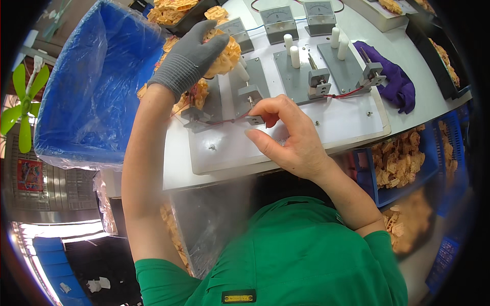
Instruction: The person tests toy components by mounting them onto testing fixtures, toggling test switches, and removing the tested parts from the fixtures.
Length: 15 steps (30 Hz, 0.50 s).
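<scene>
My left hand (190, 62), in a grey knit glove, reaches to the far left of the white board (286, 143). Its fingers are closed over tan moulded plastic parts (224, 58), partly hidden by the glove. My bare right hand (292, 133) is at the board's near side, index finger curled and thumb apart. A small grey block (255, 120) on a test fixture lies between those two fingertips; I cannot make out firm contact. Grey plates with white posts (295, 57) and metal pins stand on the board. Red wires (349, 93) run between the blocks.
Panel meters (277, 23) line the board's far edge. A plastic-lined blue bin (97, 92) stands left, a green fan (23, 108) beyond it. Purple cloth (390, 76) lies right. A blue crate (375, 176) of tan parts sits lower right, a black tray (434, 51) at far right.
</scene>
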Each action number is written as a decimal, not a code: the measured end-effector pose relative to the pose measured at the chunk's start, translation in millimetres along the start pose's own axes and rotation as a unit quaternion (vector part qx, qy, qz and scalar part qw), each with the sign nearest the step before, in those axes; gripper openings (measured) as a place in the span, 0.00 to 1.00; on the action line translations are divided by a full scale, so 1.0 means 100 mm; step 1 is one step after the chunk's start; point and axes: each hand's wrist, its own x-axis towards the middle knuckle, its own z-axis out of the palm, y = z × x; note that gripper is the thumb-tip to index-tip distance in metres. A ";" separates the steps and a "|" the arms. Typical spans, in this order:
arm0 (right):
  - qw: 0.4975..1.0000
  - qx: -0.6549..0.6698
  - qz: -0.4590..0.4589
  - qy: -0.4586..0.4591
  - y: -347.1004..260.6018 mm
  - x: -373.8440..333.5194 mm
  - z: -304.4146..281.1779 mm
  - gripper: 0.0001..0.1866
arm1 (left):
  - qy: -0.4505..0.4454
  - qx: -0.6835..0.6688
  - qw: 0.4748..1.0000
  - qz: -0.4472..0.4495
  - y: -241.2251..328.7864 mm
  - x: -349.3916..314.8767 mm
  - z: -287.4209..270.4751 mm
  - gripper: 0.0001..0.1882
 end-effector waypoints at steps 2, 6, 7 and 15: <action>1.000 -0.001 -0.004 0.005 0.00 0.00 0.01 0.17 | -0.011 0.014 1.000 0.010 0.12 -0.09 0.02 0.35; 1.000 -0.004 -0.012 0.008 0.02 0.00 0.02 0.17 | -0.019 0.169 0.981 0.092 0.23 -0.19 0.10 0.35; 1.000 -0.006 -0.015 0.009 0.02 -0.01 0.01 0.17 | -0.029 0.116 0.992 0.041 0.24 -0.16 0.13 0.36; 0.999 -0.020 -0.014 0.043 0.03 -0.03 0.03 0.23 | -0.052 0.016 0.996 0.065 0.24 -0.20 0.18 0.32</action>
